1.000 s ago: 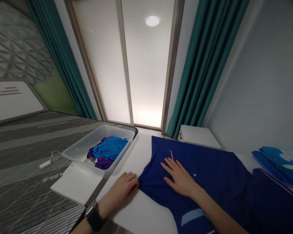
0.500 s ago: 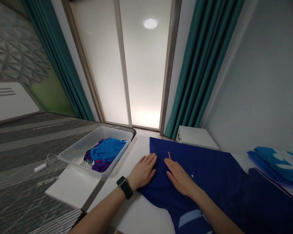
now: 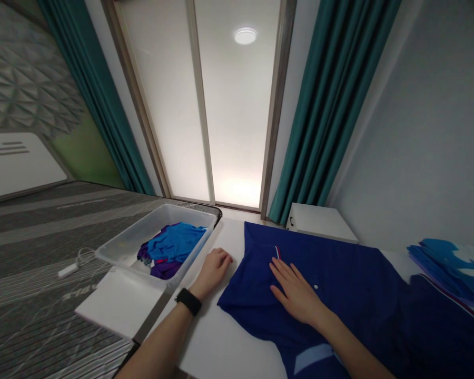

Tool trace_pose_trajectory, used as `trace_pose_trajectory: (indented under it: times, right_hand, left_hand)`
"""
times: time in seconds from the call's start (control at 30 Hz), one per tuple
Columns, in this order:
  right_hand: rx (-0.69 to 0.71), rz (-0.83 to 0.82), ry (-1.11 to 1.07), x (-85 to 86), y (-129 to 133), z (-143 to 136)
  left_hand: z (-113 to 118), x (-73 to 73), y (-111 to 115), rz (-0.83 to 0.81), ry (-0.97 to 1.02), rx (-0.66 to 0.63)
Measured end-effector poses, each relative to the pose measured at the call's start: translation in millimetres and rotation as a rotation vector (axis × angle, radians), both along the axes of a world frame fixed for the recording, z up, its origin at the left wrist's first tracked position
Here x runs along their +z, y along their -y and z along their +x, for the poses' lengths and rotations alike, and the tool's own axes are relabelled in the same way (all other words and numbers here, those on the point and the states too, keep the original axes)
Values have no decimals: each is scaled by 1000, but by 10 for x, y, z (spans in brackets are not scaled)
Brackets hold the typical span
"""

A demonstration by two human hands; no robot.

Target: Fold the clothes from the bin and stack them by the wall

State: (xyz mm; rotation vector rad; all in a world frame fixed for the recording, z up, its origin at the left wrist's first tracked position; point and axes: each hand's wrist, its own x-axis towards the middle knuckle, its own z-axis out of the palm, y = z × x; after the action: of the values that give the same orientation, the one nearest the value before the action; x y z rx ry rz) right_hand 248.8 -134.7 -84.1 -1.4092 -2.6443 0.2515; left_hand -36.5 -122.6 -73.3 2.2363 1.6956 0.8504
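A dark blue shirt [image 3: 347, 284] lies spread on the white table [image 3: 237, 347], with a light blue patch near the front and a small white button beside my wrist. My right hand [image 3: 296, 292] rests flat on it, fingers stretched out, their tips just below a small red-and-white striped strip [image 3: 277, 252]. My left hand [image 3: 213, 271], with a black watch [image 3: 188, 301] on its wrist, is left of the shirt's edge above the white tabletop. Its fingers are curled in, and nothing shows in them.
A clear plastic bin [image 3: 130, 231] holding crumpled blue and purple clothes stands to the left. Folded blue clothes [image 3: 454, 268] are stacked at the far right. Behind the table is a white cabinet [image 3: 324, 221]. A white plug-like piece with a cord [image 3: 68, 270] lies on the dark striped surface.
My left hand has left the shirt, shifting left, and its fingers have curled. The shirt's left edge now shows fully. My right hand stays flat on the cloth.
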Motion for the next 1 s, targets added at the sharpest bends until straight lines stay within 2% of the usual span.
trace_pose_trajectory:
  times: [0.23, 0.4, 0.53, 0.67, 0.83, 1.0]
  right_hand:
    - [-14, 34, 19, 119, -27, -94]
    - [110, 85, 20, 217, -134, -477]
    - [130, 77, -24, 190, -190, -749]
    - [109, 29, -41, 82, -182, -825]
    - [103, 17, -34, 21, -163, -804]
    - [108, 12, -19, 43, -158, -808]
  left_hand:
    - [135, -33, 110, -1, -118, 67]
    - [164, -21, 186, -6, -157, 69]
    - [165, -20, 337, 1, -208, 30]
    - [98, -88, 520, 60, -310, -41]
    - [-53, -195, 660, 83, -437, -64]
    - [-218, -152, 673, 60, -389, -62]
